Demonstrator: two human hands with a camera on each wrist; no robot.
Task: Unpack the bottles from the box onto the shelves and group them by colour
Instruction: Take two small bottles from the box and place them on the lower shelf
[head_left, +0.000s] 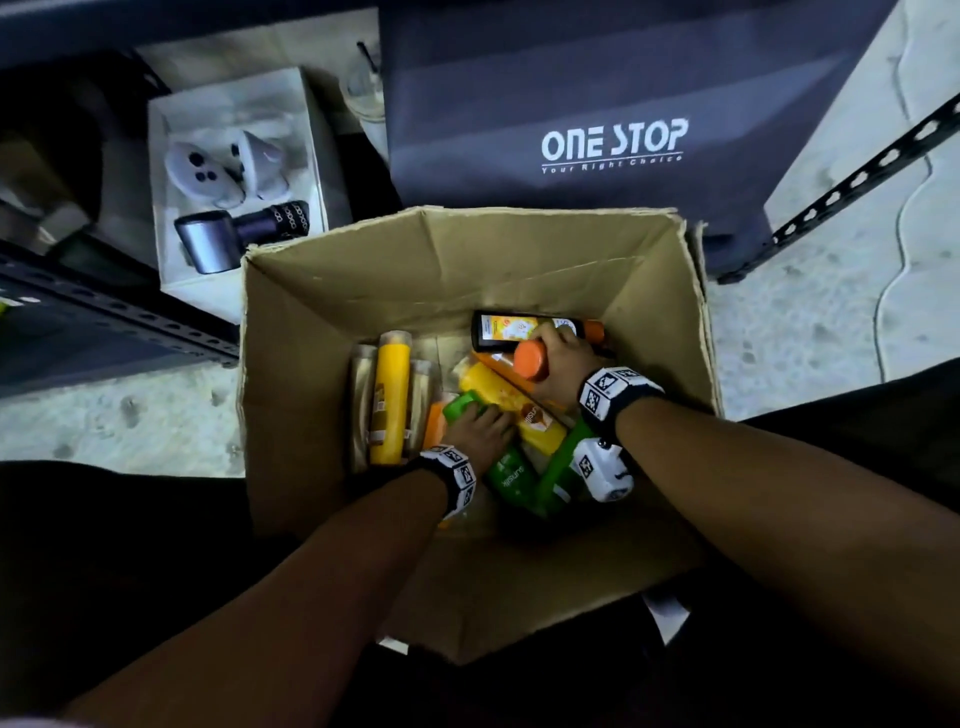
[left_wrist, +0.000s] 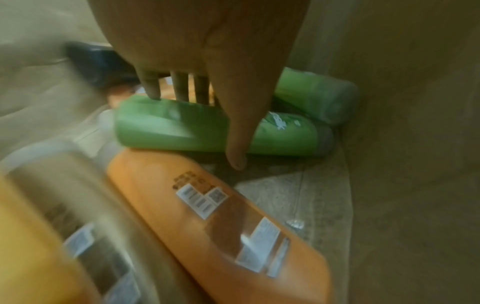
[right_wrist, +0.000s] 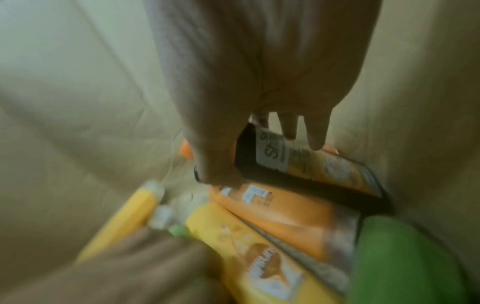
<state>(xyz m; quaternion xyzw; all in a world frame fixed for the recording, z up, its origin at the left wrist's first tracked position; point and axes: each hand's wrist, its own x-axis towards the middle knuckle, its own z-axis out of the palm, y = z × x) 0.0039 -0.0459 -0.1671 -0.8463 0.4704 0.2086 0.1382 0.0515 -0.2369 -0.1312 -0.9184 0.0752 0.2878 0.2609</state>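
Observation:
An open cardboard box (head_left: 322, 291) on the floor holds several bottles lying loose. My left hand (head_left: 480, 428) (left_wrist: 207, 129) grips a green bottle (head_left: 460, 408) (left_wrist: 168, 127), thumb across its near side and fingers over the far side. A second green bottle (head_left: 558, 467) (left_wrist: 317, 96) lies behind it. My right hand (head_left: 558, 364) (right_wrist: 265, 160) curls round the round end of an orange bottle (head_left: 531, 361) (right_wrist: 280, 218), its fingertips lying on a black bottle (head_left: 509, 330) (right_wrist: 298, 164). Yellow bottles (head_left: 390, 405) (right_wrist: 246, 246) lie alongside. The wrist views are blurred.
A white box (head_left: 234, 171) with controllers stands left of the cardboard box. Behind it is a dark "ONE STOP" bag (head_left: 613, 130). Slotted metal shelf struts run at the left (head_left: 104, 312) and right (head_left: 857, 176). Another orange bottle (left_wrist: 207, 216) lies near my left hand.

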